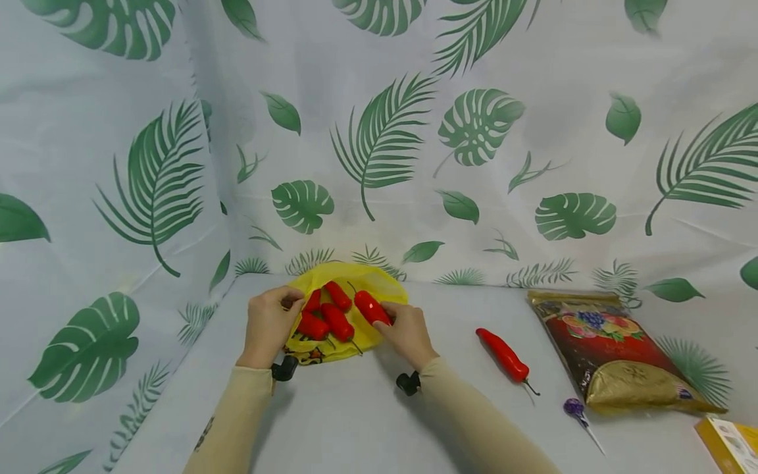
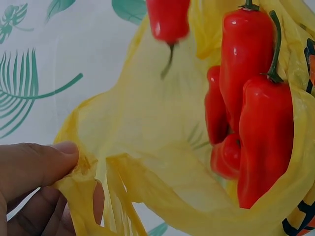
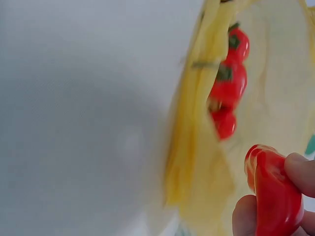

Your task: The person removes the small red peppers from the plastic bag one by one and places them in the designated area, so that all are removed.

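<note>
And it's the right hand [image 1: 408,330] with the pepper! Thumb and fingers wrap firmly round the tip end of a shiny red pepper [image 1: 370,307], no slack in that grip, its green stem aiming at half past ten. The pepper is held over the wide mouth of a yellow plastic bag [image 1: 370,336], just on the three o'clock side of the bag's middle.

Across at nine o'clock, the left hand [image 1: 268,324] has the bag itself: thumb and fingers pinch close on the gathered edge, and the left wrist view shows the thin film bunched between them. Inside, four more red peppers [image 1: 336,321] are in sight, a bundle leaning toward the bag's nine o'clock side, and dark print shows on the plastic near half past seven.

Look out from the bag to half past three: a loose red pepper [image 1: 502,354] lies on the white table [image 1: 349,421], stem at half past four. Beyond it, just past three, a gold-topped, fruit-printed packet [image 1: 610,345] lies flat; near four o'clock sits a purple-wrapped lollipop [image 1: 574,408], stick pointing to five. Farthest out, at half past three, a yellow-orange box [image 1: 731,442] is cut off by the frame's edge.
</note>
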`<state>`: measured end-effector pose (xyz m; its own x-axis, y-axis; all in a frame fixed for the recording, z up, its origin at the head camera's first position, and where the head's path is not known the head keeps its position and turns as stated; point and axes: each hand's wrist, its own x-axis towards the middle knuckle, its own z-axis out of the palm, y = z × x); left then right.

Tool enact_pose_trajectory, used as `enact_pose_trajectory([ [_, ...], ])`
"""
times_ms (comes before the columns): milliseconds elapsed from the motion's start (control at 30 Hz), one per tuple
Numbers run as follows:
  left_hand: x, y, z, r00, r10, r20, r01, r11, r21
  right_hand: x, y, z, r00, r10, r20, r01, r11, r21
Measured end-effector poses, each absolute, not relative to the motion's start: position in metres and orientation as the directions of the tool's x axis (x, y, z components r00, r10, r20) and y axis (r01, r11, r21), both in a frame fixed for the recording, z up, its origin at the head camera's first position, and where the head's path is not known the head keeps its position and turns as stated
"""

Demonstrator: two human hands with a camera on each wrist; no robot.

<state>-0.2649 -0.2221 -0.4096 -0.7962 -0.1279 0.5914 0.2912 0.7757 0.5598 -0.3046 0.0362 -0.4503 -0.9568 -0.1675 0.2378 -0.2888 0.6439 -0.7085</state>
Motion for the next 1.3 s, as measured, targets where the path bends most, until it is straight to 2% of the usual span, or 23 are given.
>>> enact_pose_trajectory([
  [333,-0.261,-0.224,-0.406,-0.809,-0.134,0.573,0.288,0.759,0.584,-0.287,0.095,-0.446,-0.978,-0.096,0.188,-0.202,0.686,-0.699],
  [733,-0.261,-0.218,-0.406,-0.784,-0.115,0.61,0.319,0.769,0.554,-0.263,0.175,-0.463,-0.982,-0.028,0.188,-0.135,0.798,-0.588],
  [1067,-0.261,-0.209,-0.405,-0.795,-0.11,0.597,0.315,0.766,0.561,-0.244,0.211,-0.467,-0.994,0.031,0.108,-0.033,0.838,-0.545],
  [1300,-0.261,-0.203,-0.406,-0.797,-0.1,0.596,0.324,0.761,0.562,-0.237,0.224,-0.468,-0.996,0.029,0.08,-0.018,0.85,-0.527],
])
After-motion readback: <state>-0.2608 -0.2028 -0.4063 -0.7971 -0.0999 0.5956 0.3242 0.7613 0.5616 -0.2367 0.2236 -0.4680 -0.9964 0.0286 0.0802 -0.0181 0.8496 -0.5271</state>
